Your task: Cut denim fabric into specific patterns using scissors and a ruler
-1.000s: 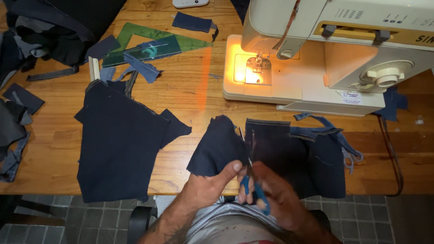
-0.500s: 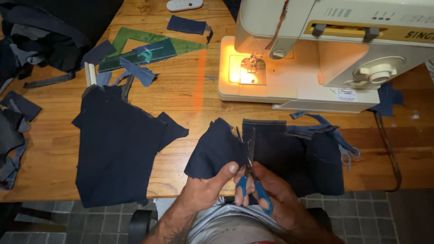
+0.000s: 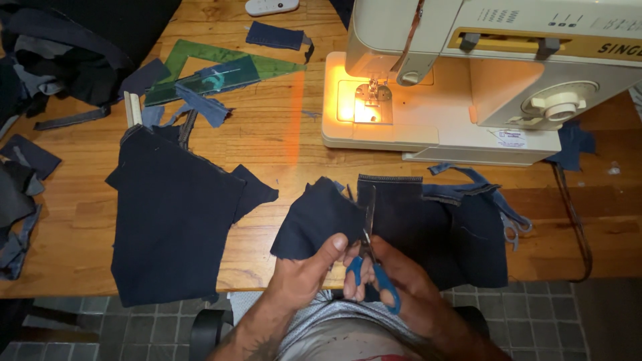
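**Dark cloth under the scissors at the near table edge**

Far left: a heap of dark garments lay on the wooden table, with loose scraps along the left edge. Right of it, a large dark navy panel lay flat and hung over the near edge. Beyond it lay a green transparent set square and a few blue strips.

Centre, near edge: the dark navy fabric piece was the thing in hand. Judged light, limp and not fragile; it drooped and creased where unsupported, so it would likely fold away from a blade unless held taut. Best hold appeared to be close beside the cut line, at the near edge, where it was in fact pinched.

The left hand was closed in a pinch, thumb on top, gripping the near edge of that piece just left of the blades. The right hand was curled around the blue-handled scissors, fingers through the loops. The blades pointed away from the person into the cloth and looked nearly together; how far apart could not be told.

Right of the blades, a second dark panel with a stitched top hem lay flat, with frayed blue strips on its right side. Far right stood a cream sewing machine, its lamp lit.
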